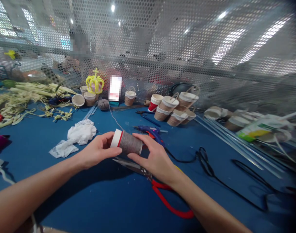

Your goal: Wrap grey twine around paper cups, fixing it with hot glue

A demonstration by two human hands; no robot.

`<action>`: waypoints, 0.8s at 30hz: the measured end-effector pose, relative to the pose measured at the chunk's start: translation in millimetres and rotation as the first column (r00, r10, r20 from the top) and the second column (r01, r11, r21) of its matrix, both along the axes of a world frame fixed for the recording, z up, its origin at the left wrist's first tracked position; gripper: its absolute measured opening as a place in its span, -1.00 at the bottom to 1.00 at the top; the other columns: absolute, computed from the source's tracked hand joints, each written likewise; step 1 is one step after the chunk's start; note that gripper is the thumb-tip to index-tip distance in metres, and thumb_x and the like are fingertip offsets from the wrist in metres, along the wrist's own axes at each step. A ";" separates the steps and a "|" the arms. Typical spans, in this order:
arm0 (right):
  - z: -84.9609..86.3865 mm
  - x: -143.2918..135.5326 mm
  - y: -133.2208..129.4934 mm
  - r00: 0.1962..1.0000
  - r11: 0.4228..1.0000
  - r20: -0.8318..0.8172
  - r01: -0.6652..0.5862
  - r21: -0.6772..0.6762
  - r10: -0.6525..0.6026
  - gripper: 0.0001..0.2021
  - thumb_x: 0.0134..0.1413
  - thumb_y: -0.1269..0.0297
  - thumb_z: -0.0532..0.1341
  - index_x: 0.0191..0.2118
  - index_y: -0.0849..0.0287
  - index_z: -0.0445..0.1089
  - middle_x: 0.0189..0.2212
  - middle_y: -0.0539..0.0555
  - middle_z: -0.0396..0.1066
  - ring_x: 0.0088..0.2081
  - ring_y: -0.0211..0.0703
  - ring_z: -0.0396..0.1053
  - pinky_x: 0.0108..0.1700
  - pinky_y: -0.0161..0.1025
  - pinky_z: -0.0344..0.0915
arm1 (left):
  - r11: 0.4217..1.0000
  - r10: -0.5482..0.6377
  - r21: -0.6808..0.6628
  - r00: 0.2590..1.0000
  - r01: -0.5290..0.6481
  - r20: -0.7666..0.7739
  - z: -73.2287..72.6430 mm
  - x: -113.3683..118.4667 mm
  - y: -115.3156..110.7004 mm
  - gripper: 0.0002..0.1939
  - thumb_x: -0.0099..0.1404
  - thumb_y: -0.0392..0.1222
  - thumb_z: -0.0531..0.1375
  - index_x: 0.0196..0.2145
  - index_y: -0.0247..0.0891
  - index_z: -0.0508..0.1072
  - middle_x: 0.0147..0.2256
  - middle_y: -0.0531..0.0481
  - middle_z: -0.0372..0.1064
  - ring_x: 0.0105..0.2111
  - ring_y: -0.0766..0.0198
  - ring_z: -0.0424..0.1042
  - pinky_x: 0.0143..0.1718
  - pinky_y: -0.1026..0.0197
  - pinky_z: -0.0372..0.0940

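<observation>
A paper cup wrapped in grey yarn lies sideways between my two hands, above the blue table. Its white end and a red strip remain bare on the left. My left hand grips that bare white end between thumb and fingers. At the yarn-covered end, my right hand holds the cup with its thumb below and fingers above. A strand runs from the cup up to a ball of grey yarn. Beneath my right hand lie scissors with red handles, partly hidden by the hand and forearm.
A blue glue gun with a black cord lies behind my right hand. Crumpled white cloth rests to the left. Several wrapped cups, pliers and clear sticks sit farther back, before a perforated metal screen.
</observation>
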State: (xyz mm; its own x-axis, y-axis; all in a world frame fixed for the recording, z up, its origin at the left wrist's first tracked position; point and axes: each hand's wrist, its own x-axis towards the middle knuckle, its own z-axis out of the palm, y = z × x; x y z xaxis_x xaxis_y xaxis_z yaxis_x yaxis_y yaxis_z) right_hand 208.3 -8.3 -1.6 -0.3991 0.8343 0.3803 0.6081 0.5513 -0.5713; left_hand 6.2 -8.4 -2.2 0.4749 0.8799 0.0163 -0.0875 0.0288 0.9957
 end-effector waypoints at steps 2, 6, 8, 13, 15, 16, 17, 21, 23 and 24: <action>-2.7 0.7 0.7 0.996 0.983 0.077 -0.055 0.177 0.042 -0.52 -0.09 0.23 0.25 -0.01 0.17 0.16 -0.08 0.20 0.29 -0.04 -0.01 0.26 -0.02 0.03 0.23 | 0.999 0.028 -0.042 0.999 -0.027 0.018 -1.7 -1.4 2.3 -0.61 0.06 -0.23 0.23 -0.13 -0.34 0.34 -0.17 -0.12 0.40 -0.20 0.22 0.35 -0.15 0.21 0.19; -5.4 1.0 0.2 0.981 0.927 0.168 -0.151 0.342 0.098 -0.54 -0.04 0.34 0.20 0.01 0.16 0.10 -0.06 0.24 0.22 0.00 0.01 0.20 -0.01 0.05 0.22 | 0.992 0.053 -0.115 0.997 -0.048 0.047 -4.9 -1.2 3.9 -0.59 0.01 -0.23 0.27 -0.14 -0.33 0.38 -0.18 -0.11 0.41 -0.20 0.21 0.35 -0.11 0.18 0.17; -6.0 0.3 -1.1 0.974 0.915 0.204 -0.166 0.367 0.096 -0.55 -0.02 0.38 0.17 0.02 0.16 0.08 -0.05 0.24 0.19 -0.01 0.03 0.18 -0.02 0.06 0.22 | 0.992 0.060 -0.115 0.997 -0.054 0.047 -6.0 0.0 2.8 -0.58 -0.01 -0.22 0.28 -0.15 -0.33 0.38 -0.21 -0.09 0.42 -0.24 0.22 0.36 -0.13 0.18 0.19; -5.1 -2.1 -4.3 0.980 0.938 0.156 -0.164 0.306 0.121 -0.54 -0.02 0.13 0.20 -0.03 0.21 0.12 -0.10 0.26 0.23 -0.05 0.04 0.21 -0.04 0.04 0.22 | 0.994 0.096 -0.042 0.995 -0.098 -0.035 -7.4 4.0 -2.0 -0.65 0.00 -0.24 0.27 -0.22 -0.32 0.36 -0.36 0.03 0.38 -0.37 0.31 0.33 -0.28 0.27 0.22; -3.1 -2.2 -4.7 0.985 0.962 0.079 -0.167 0.218 0.153 -0.55 0.02 -0.02 0.11 -0.06 0.19 0.16 -0.12 0.23 0.27 -0.06 0.00 0.23 -0.05 0.01 0.23 | 0.998 0.051 -0.027 0.997 -0.053 -0.065 -6.8 5.3 -4.4 -0.69 -0.01 -0.25 0.26 -0.26 -0.33 0.35 -0.40 0.06 0.34 -0.42 0.34 0.29 -0.33 0.30 0.21; -2.0 -2.2 -4.8 0.985 0.971 0.043 -0.172 0.164 0.168 -0.56 0.06 -0.05 0.04 -0.07 0.19 0.18 -0.12 0.22 0.28 -0.07 -0.02 0.24 -0.05 -0.01 0.23 | 1.000 0.007 -0.023 0.997 -0.009 -0.071 -6.3 5.8 -5.6 -0.69 0.00 -0.26 0.25 -0.26 -0.34 0.34 -0.41 0.06 0.33 -0.42 0.35 0.28 -0.34 0.31 0.20; -0.7 -2.1 -5.0 0.983 0.977 0.015 -0.185 0.107 0.184 -0.56 0.09 -0.06 -0.02 -0.07 0.19 0.19 -0.12 0.21 0.30 -0.07 -0.05 0.25 -0.05 -0.04 0.22 | 0.999 -0.044 -0.020 0.996 0.042 -0.077 -5.8 6.2 -7.0 -0.70 0.01 -0.25 0.24 -0.26 -0.35 0.33 -0.41 0.06 0.32 -0.43 0.36 0.27 -0.34 0.31 0.19; 4.9 -2.7 -7.3 0.972 0.967 -0.059 -0.234 -0.100 0.229 -0.48 0.15 -0.07 -0.15 0.00 0.23 0.20 -0.05 0.21 0.30 -0.02 -0.10 0.24 0.01 -0.07 0.17 | 0.985 -0.174 -0.005 0.976 0.175 -0.131 -4.1 7.1 -12.3 -0.75 0.05 -0.25 0.20 -0.27 -0.35 0.33 -0.42 0.07 0.28 -0.45 0.39 0.22 -0.37 0.33 0.17; 8.1 -4.0 -9.6 0.967 0.955 -0.107 -0.248 -0.164 0.233 -0.45 0.16 -0.07 -0.19 0.03 0.23 0.20 -0.01 0.20 0.28 0.01 -0.12 0.21 0.05 -0.07 0.13 | 0.980 -0.195 -0.002 0.967 0.198 -0.164 -3.7 7.7 -14.5 -0.81 0.06 -0.25 0.19 -0.33 -0.35 0.32 -0.47 0.10 0.24 -0.49 0.41 0.17 -0.43 0.36 0.14; 9.8 -4.7 -10.8 0.964 0.948 -0.127 -0.255 -0.188 0.234 -0.44 0.16 -0.08 -0.20 0.04 0.22 0.20 0.01 0.19 0.27 0.03 -0.12 0.20 0.06 -0.07 0.11 | 0.978 -0.206 -0.005 0.963 0.209 -0.174 -3.6 8.0 -15.4 -0.83 0.06 -0.24 0.18 -0.36 -0.34 0.32 -0.50 0.12 0.22 -0.52 0.42 0.15 -0.46 0.37 0.12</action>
